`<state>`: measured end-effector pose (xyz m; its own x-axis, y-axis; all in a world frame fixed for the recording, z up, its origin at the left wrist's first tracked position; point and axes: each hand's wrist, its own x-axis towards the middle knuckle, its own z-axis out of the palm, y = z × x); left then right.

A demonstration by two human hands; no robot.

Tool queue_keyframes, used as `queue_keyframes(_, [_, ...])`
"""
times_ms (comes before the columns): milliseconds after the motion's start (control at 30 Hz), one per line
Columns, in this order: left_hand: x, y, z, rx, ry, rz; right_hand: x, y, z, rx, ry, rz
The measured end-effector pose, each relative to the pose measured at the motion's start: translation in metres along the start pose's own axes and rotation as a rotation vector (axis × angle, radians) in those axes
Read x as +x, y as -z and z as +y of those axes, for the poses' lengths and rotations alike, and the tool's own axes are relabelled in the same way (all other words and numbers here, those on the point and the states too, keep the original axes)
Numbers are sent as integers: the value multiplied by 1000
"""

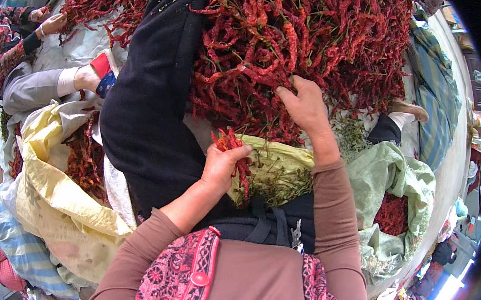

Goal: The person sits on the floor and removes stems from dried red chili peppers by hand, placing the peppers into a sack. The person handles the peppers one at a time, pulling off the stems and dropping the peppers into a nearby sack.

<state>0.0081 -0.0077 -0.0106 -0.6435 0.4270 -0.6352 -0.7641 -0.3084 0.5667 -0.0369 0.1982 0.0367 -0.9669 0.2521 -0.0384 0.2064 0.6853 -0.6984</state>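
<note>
A large heap of dried red chili peppers (334,37), many with stems, spreads out before me. My left hand (221,165) grips a small bunch of dried chilies (242,172), its thumb across them, above my lap. At the near edge of the heap, my right hand (305,106) has thumb and forefinger against a chili pepper (269,75); whether it lies loose or is pinched is partly hidden by the fingers. Beneath and between the hands, a yellow woven plastic sack (281,154) lies over my lap, with loose chili stems (280,184) scattered on it.
An open yellowish woven sack (65,211) holding dried chilies (88,157) stands at my left. A pale green sack (421,185) with chilies (392,214) stands at my right. Another person's hands (53,23) work at the heap's far left. My black-trousered leg (155,85) stretches along it.
</note>
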Motion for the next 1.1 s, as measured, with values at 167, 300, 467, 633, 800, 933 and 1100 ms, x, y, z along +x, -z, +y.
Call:
queue_keyframes(167, [-6, -7, 6, 1, 25, 19, 0, -53, -15, -17, 17, -26])
queue_keyframes(300, [-6, -3, 3, -16, 15, 15, -16, -65, -42, -446, 125, 70])
queue_keyframes(467, [-18, -4, 13, -129, 63, -19, -18, -82, -49, -681, 87, 47])
queue_keyframes(633, [-18, 4, 10, -91, 87, -41, -5, -92, -41, -621, -111, 127])
queue_keyframes(800, [-9, 3, 4, -31, 68, -58, 2, -94, -48, -492, -222, -12])
queue_keyframes(933, [-4, 7, -4, 65, 96, -71, 15, -108, -39, -515, -199, 42])
queue_keyframes(1100, [-1, 3, -8, 151, 107, -81, 19, -75, -7, -43, -63, 70])
